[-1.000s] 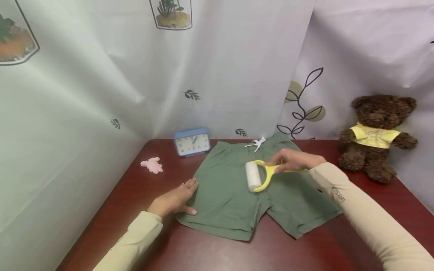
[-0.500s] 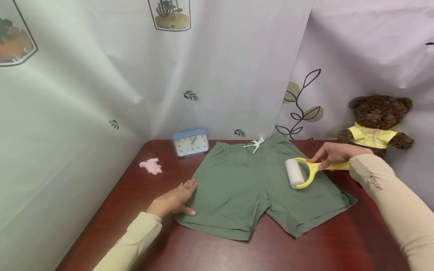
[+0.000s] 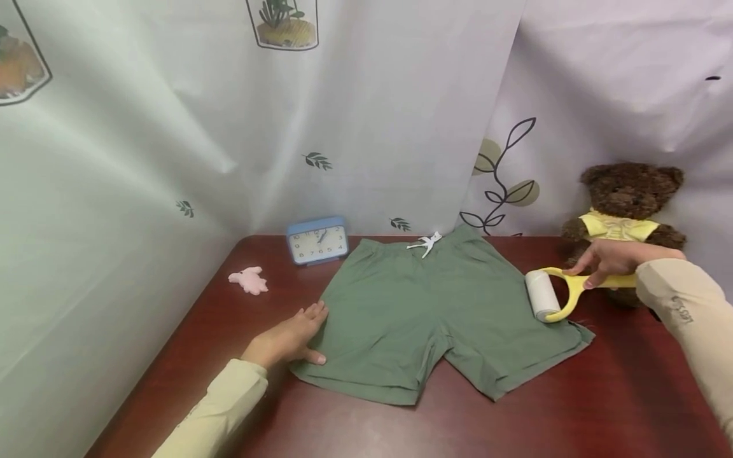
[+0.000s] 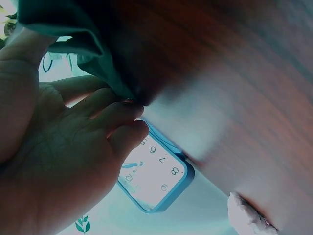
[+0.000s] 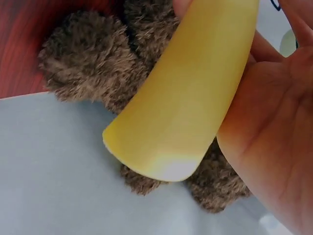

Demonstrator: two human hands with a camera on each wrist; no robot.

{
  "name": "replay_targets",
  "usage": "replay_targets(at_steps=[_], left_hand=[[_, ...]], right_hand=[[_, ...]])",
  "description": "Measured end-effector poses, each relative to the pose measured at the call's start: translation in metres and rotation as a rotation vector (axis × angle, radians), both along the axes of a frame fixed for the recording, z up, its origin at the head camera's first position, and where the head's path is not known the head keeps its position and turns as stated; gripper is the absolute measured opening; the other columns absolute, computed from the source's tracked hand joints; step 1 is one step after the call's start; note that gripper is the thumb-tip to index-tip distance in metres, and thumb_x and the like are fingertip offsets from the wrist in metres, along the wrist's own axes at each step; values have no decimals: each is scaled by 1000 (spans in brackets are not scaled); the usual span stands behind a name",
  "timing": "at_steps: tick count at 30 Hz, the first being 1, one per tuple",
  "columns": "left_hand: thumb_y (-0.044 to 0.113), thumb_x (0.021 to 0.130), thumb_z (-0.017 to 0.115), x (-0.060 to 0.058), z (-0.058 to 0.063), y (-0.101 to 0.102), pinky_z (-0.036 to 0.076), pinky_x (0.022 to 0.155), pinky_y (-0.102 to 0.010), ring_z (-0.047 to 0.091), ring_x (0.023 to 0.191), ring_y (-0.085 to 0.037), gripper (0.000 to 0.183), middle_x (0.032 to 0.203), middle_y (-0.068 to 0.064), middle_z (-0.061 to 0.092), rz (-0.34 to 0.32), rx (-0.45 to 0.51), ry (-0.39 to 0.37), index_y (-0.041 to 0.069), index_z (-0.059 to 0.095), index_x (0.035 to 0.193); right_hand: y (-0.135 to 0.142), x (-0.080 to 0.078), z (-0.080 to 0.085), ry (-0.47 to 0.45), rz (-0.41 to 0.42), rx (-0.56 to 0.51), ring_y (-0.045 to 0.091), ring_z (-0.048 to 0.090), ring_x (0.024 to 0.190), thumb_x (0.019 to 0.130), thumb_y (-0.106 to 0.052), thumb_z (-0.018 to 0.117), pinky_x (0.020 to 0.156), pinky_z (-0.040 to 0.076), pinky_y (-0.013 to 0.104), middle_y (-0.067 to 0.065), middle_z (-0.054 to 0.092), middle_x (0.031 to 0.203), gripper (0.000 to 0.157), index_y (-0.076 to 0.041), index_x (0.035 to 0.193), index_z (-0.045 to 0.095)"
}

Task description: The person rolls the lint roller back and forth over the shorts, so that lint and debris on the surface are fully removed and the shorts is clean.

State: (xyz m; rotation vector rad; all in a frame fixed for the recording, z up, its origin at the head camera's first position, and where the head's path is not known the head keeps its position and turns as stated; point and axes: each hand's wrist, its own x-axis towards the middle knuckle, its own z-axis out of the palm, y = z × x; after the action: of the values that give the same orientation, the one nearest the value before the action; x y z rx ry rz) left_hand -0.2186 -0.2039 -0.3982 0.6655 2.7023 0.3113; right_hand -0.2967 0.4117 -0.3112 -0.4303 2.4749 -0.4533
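Green shorts (image 3: 389,312) with a white drawstring (image 3: 425,243) lie spread flat on the dark red table. My left hand (image 3: 289,336) rests on their left edge, fingers extended; in the left wrist view the palm (image 4: 68,147) is seen beside the green cloth (image 4: 93,49). With my right hand (image 3: 615,259) I grip a yellow-handled lint roller (image 3: 572,292). Its white roll (image 3: 541,296) is at the right edge of the shorts. The handle (image 5: 181,98) fills the middle of the right wrist view, next to my palm (image 5: 274,132).
A brown teddy bear (image 3: 630,191) in a yellow top sits behind my right hand. At the back left stands a blue alarm clock (image 3: 317,242), with a small pink toy (image 3: 249,280) left of it. White printed sheets (image 3: 366,127) hang behind the table (image 3: 458,426).
My right hand has moved the lint roller rightward across the shorts, from near their middle to the right edge. My left hand stays in place on the shorts.
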Motion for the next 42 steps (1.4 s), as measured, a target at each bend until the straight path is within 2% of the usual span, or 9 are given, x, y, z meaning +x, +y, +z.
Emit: replay_targets(at_steps=[4,8,11,15,21,27,32,37,42], left_hand=[[29,81,82,2,-2,-1,22,125,-56,21,154,-43,97,164,-29,22,-3,7,0,-11,29,152],[31,82,81,0,-3,-2,22,125,-56,20,154,-44,98,164,-28,21,-11,17,0,-11,28,153],[35,81,82,-4,-3,-6,24,124,-58,19,154,-45,99,165,-26,23,-5,6,18,-8,29,154],[44,78,83,-7,-1,-13,28,122,-59,20,154,-44,102,165,-21,28,-12,-10,64,-1,33,155],[45,77,84,-6,4,-25,32,120,-59,27,153,-42,99,164,-20,31,-58,26,81,3,38,154],[32,66,93,-4,5,-28,38,118,-55,33,151,-38,109,165,-16,31,-42,5,72,6,37,155],[27,65,93,-7,2,-22,35,120,-54,30,152,-38,111,166,-16,28,-32,-20,32,4,34,156],[24,65,93,-8,6,-15,32,122,-54,27,153,-39,112,166,-19,26,-40,-35,-6,1,32,156],[20,65,93,-10,9,-11,28,124,-53,25,154,-39,114,166,-21,24,-45,-47,-21,-2,29,156]], right_hand=[[1,7,1,19,-14,-15,1,41,50,87,-11,74,54,42,19,13,74,77,49,12,129,61],[-6,15,10,162,35,67,1,58,64,91,-25,72,60,48,23,9,76,89,47,5,127,67],[-19,21,20,303,39,98,2,62,72,91,-34,72,61,47,24,6,78,101,45,-3,123,71],[-48,25,31,450,29,41,4,47,54,89,-33,75,53,41,23,-3,74,85,40,-10,121,74],[-125,29,26,631,153,-65,-1,56,68,84,-34,81,60,46,22,-2,78,100,38,-19,118,76],[-221,28,-5,590,306,-177,1,47,60,83,-35,81,57,43,20,-9,68,74,37,-20,117,75],[-289,28,-31,546,326,-221,2,50,62,83,-36,81,57,45,22,-6,71,78,40,-21,120,74],[-328,30,-44,534,320,-271,3,44,57,84,-35,81,52,40,20,-4,69,79,41,-20,122,73],[-345,32,-50,511,309,-290,4,45,56,84,-35,81,52,40,20,-5,67,75,41,-20,121,74]])
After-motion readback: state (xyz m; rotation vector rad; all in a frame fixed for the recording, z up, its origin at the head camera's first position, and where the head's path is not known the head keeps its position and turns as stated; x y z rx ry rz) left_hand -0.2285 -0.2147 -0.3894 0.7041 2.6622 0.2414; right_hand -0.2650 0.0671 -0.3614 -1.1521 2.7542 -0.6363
